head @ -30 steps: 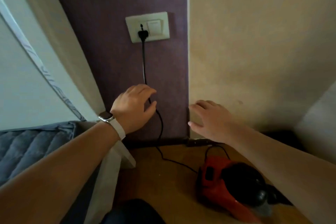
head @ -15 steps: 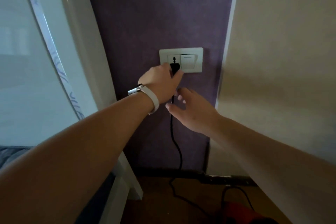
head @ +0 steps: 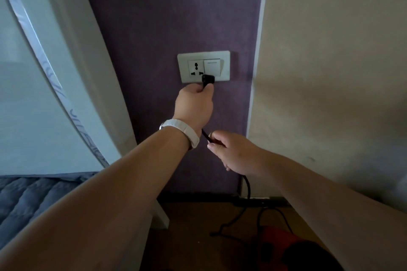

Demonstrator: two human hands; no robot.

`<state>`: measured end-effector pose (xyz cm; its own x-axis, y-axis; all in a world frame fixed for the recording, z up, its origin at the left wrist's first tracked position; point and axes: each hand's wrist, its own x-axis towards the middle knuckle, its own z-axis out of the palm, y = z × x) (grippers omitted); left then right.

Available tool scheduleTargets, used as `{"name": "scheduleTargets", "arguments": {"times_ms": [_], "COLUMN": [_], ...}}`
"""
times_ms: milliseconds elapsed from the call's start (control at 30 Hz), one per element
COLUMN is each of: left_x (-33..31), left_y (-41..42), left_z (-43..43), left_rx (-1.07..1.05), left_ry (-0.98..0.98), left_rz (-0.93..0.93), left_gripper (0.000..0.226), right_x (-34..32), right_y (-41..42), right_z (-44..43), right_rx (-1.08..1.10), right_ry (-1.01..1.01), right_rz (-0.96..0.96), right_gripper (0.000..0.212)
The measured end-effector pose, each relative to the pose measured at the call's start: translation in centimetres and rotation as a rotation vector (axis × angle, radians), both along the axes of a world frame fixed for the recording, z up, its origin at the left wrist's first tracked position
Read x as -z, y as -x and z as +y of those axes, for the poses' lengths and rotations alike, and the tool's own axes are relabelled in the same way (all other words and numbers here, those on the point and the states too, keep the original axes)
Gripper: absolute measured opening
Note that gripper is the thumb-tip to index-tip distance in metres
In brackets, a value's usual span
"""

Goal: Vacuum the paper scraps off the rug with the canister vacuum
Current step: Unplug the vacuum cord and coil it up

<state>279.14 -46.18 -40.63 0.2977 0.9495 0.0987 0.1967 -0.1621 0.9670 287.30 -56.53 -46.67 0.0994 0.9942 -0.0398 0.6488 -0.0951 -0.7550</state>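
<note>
the left hand [head: 193,105], with a white band at the wrist, has its grip closed on the small black moulded plug [head: 208,79], which sits just below and right of the socket holes in the white rectangular wall outlet plate [head: 203,66], out of them. the thin black power cord [head: 246,185] runs down from the plug, long axis near vertical, through the right hand [head: 233,154], whose grip is closed loosely round it lower down. the left hand is the nearer to the outlet. the cord trails on to the red and black canister vacuum [head: 284,242] on the brown floor at the bottom edge. the rug and paper scraps are not in view. whether the plug goes in or comes away next, i judge it must travel along the socket's axis, square to the wall.
</note>
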Motion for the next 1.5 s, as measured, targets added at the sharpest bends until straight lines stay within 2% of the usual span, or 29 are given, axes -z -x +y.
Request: {"name": "scheduleTargets", "arguments": {"times_ms": [133,367,467,600,700,800,900,1000,1067,1133,1200,1300,1400,1500], "left_x": [1.5,1.1,1.1,3.2,5.2,7.0,8.5,8.9,8.9,9.0,9.0,8.9,8.3,7.8], "left_y": [1.6,5.0,7.6,10.5,11.0,10.5,9.7,8.6,8.1,7.6,7.4,7.3,7.5,7.5], "left_z": [-2.6,-5.3,-5.9,-7.5,-9.8,-12.3,-13.9,-15.5,-15.8,-15.6,-15.2,-14.6,-14.2,-14.4], "left_rx": [0.054,0.066,0.081,0.157,0.218,0.219,0.230,0.362,0.387,0.369,0.313,0.277,0.272,0.417], "left_ry": [-0.018,-0.325,-0.515,-0.645,-0.573,-0.443,-0.347,-0.279,-0.237,-0.242,-0.285,-0.269,-0.198,-0.268], "left_rz": [0.001,0.106,0.229,0.429,0.549,0.510,0.432,0.504,0.482,0.461,0.480,0.437,0.359,0.377], "left_gripper": [0.022,0.023,0.020,0.013,0.014,0.018,0.038,0.054,0.062,0.048,0.018,0.027,0.019,0.016], "right_x": [1.1,2.6,3.5,4.2,3.6,2.4,1.5,0.5,-0.1,-0.3,-0.3,0.1,0.6,0.9], "right_y": [0.0,-1.3,-2.9,-3.8,-2.9,-1.4,-0.2,0.7,0.9,0.9,0.6,0.0,-0.6,-0.6], "right_z": [-3.0,-7.5,-9.8,-12.0,-12.1,-11.9,-12.0,-12.4,-12.7,-13.0,-13.5,-14.2,-14.4,-14.3], "right_rx": [0.016,0.051,0.149,0.314,0.371,0.348,0.303,0.287,0.253,0.221,0.200,0.209,0.256,0.231], "right_ry": [-0.034,-0.022,0.040,0.088,0.042,-0.007,-0.057,-0.112,-0.115,-0.114,-0.126,-0.126,-0.120,-0.125], "right_rz": [-0.047,-0.082,-0.079,0.088,0.171,0.116,0.119,0.198,0.227,0.235,0.235,0.271,0.325,0.270], "right_gripper": [0.026,0.045,0.045,0.035,0.031,0.028,0.028,0.037,0.034,0.029,0.029,0.031,0.032,0.028]}}
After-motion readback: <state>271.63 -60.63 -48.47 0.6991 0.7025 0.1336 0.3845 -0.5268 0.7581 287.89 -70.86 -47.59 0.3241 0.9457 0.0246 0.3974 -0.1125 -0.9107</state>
